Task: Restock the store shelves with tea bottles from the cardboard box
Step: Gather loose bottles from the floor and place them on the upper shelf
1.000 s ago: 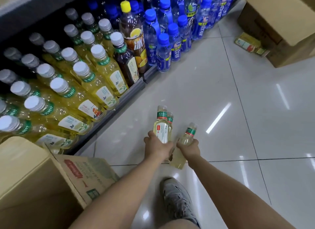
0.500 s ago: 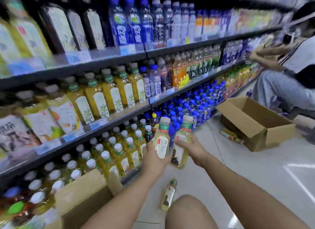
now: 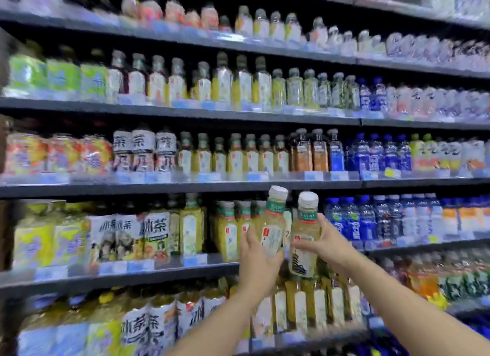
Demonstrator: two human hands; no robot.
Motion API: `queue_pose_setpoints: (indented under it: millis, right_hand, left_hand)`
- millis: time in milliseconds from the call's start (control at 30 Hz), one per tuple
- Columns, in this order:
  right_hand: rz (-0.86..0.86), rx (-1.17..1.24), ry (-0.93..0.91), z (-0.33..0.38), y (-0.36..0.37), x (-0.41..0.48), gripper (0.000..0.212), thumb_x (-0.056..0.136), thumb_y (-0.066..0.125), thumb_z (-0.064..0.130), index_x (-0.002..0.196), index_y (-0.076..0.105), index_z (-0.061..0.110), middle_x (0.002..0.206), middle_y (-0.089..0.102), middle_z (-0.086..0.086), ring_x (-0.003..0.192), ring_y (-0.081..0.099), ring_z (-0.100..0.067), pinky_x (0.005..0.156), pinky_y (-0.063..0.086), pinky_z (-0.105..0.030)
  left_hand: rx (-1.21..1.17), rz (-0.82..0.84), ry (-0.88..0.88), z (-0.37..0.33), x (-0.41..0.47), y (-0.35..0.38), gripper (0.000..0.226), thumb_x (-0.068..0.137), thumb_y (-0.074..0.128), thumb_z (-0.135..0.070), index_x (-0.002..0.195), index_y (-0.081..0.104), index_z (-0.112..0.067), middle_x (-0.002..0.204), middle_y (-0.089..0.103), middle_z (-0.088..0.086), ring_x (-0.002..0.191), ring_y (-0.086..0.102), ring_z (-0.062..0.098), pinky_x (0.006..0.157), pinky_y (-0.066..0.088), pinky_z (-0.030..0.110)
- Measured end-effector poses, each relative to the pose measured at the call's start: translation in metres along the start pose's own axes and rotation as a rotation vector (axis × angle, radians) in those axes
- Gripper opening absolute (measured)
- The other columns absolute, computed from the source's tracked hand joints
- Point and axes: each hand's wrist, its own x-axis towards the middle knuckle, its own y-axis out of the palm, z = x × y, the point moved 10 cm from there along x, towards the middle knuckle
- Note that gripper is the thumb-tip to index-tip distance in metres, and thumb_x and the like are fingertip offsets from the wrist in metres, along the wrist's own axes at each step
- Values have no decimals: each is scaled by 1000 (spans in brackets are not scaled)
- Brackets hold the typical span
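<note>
My left hand (image 3: 258,263) grips a pale yellow tea bottle (image 3: 273,223) with a white cap and green neck band, held upright. Right beside it, my right hand (image 3: 322,245) holds a second tea bottle (image 3: 305,231) of the same kind. Both bottles are raised in front of a shelf row (image 3: 228,231) of matching yellow tea bottles, near a gap to the right of that row. The cardboard box is out of view.
Several dark shelf boards (image 3: 159,187) run across the view, packed with drinks. Blue water bottles (image 3: 371,217) stand right of the gap. Large iced tea bottles (image 3: 156,233) stand to the left. More yellow tea bottles (image 3: 313,305) fill the shelf below my hands.
I have risen from the floor: the view swung up from the bottom shelf to the middle shelves. Both hands lifted their bottles up to shelf height; one bottle stayed on the floor.
</note>
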Motion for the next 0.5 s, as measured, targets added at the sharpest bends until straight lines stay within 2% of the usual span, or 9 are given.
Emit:
queue_pose_setpoints:
  millis: [133,267,300,367,433,467,500]
  right_hand:
    - [40,-3,-181,78,23,61,66,70,88,14,123,52,33,110,71,10,98,68,-1,89,53,-25]
    - [7,-38,-302,124,30,119,65,75,85,14,128,50,28,111,64,16,97,60,7,87,49,-16]
    - [-14,-70,-336,132,29,132,65,75,85,16,129,50,27,111,62,17,97,59,7,84,47,-14]
    - [-69,-124,-378,140,24,160,67,75,85,21,131,48,29,115,61,14,103,58,-3,87,45,-21]
    - [-85,-151,-400,144,20,186,70,78,83,19,136,46,27,119,59,9,109,54,-12,91,40,-27]
    - [-86,-167,-407,145,18,199,70,79,82,17,137,44,26,119,57,8,109,53,-12,91,38,-27]
    - [-86,-192,-412,146,16,212,71,79,82,17,138,43,25,119,57,7,109,52,-13,91,38,-27]
  left_hand:
    - [-32,-96,64,-24,71,-71,91,77,84,-36,145,24,-32,138,47,-3,124,53,20,102,50,42]
    - [-55,-142,154,-38,131,-112,98,73,88,-28,146,23,-38,138,49,-7,124,53,14,104,48,37]
    - [-60,-146,174,-38,146,-116,97,74,87,-25,147,23,-36,134,52,-8,121,55,13,102,47,32]
    - [-61,-150,195,-40,171,-123,93,77,86,-20,145,25,-33,130,54,-9,116,57,10,99,45,26]
    - [-51,-172,223,-44,196,-126,84,76,86,-19,136,31,-39,126,57,-7,113,59,11,100,48,30]
    - [-41,-182,236,-45,207,-126,78,75,86,-17,128,34,-40,122,59,-6,110,60,11,96,50,29]
    - [-28,-188,246,-46,217,-125,72,76,85,-16,124,37,-39,119,60,-7,107,60,11,89,51,22]
